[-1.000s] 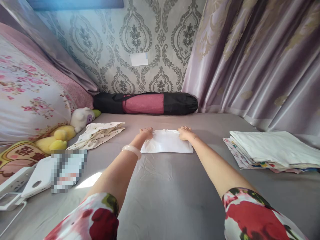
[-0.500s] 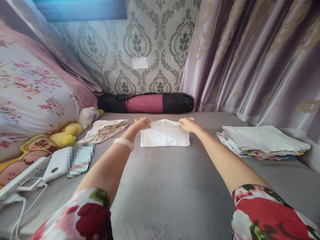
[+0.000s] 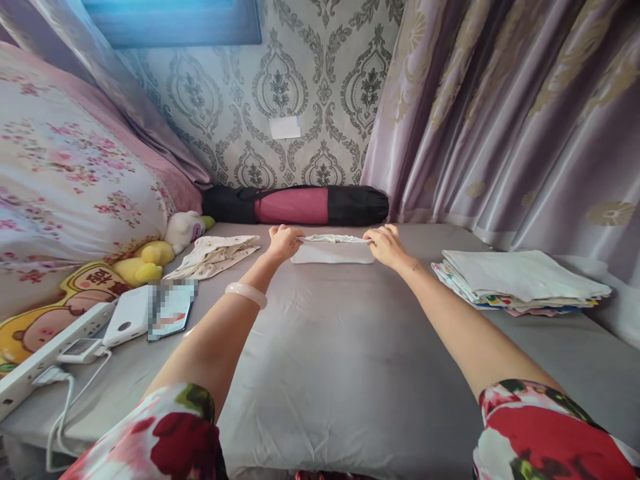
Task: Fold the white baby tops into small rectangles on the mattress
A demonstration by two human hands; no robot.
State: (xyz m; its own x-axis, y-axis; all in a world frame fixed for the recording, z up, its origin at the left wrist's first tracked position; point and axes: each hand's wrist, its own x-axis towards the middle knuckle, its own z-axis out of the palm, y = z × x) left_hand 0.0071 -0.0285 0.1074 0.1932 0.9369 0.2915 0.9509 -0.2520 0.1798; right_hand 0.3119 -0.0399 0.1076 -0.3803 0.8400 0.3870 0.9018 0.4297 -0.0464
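A folded white garment (image 3: 333,251) hangs between my two hands at the far middle of the grey-sheeted surface. Its upper edge is pulled fairly straight and looks gathered. My left hand (image 3: 286,241) pinches the left end of that edge, while my right hand (image 3: 387,245) grips the right end, its fingers closed. A pale bangle circles my left forearm. To the left of my left hand lies a crumpled cream cloth (image 3: 214,257) with small spots. Off to the right rests a stack of folded clothes (image 3: 523,277), a white one on top.
A black and pink rolled bag (image 3: 295,205) lies along the patterned wall. At left are plush toys (image 3: 145,261), a power strip (image 3: 55,353) with cables, a white box-shaped device (image 3: 127,315) and a phone-like item (image 3: 173,310). Curtains (image 3: 500,120) hang at right.
Both hands have raised the garment's upper edge slightly; its visible front is now shorter and its lower edge sits farther away. The camera view has shifted slightly.
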